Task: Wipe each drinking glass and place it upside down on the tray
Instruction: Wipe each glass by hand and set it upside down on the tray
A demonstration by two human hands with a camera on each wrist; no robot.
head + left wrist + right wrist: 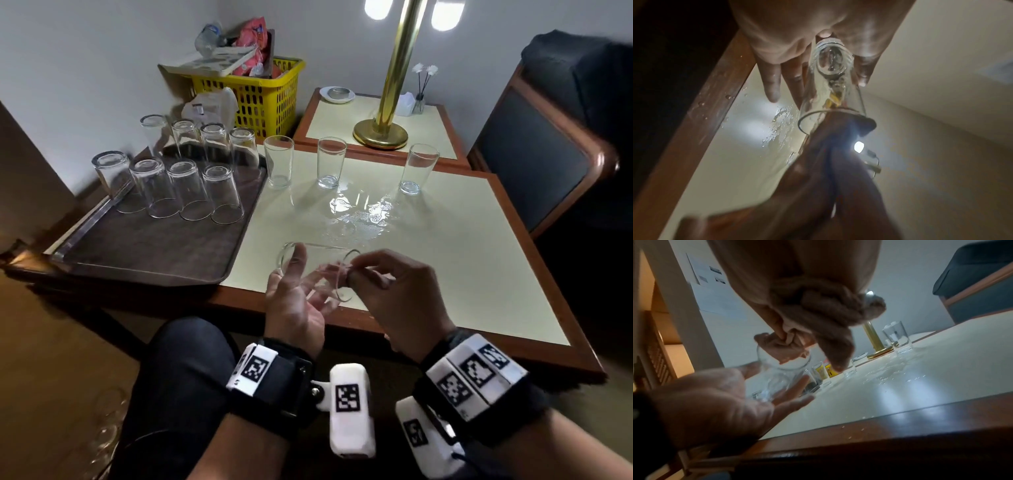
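Observation:
A clear drinking glass (pixel 318 270) lies on its side above the table's front edge. It rests across the straight fingers of my upturned left hand (pixel 294 301), base toward the palm (pixel 787 32). My right hand (pixel 387 291) pinches its rim, fingertips inside the mouth (pixel 781 344). No cloth shows clearly. Several glasses (pixel 191 192) stand upside down at the back of the brown tray (pixel 144 253) on the left. Three upright glasses (pixel 279 161) (pixel 330 162) (pixel 419 169) stand at the table's far edge.
A water puddle (pixel 359 212) spreads over the cream tabletop between my hands and the upright glasses. Behind are a yellow basket (pixel 263 99), a brass lamp (pixel 390 102) on a side table, and a dark chair (pixel 548 137) at the right.

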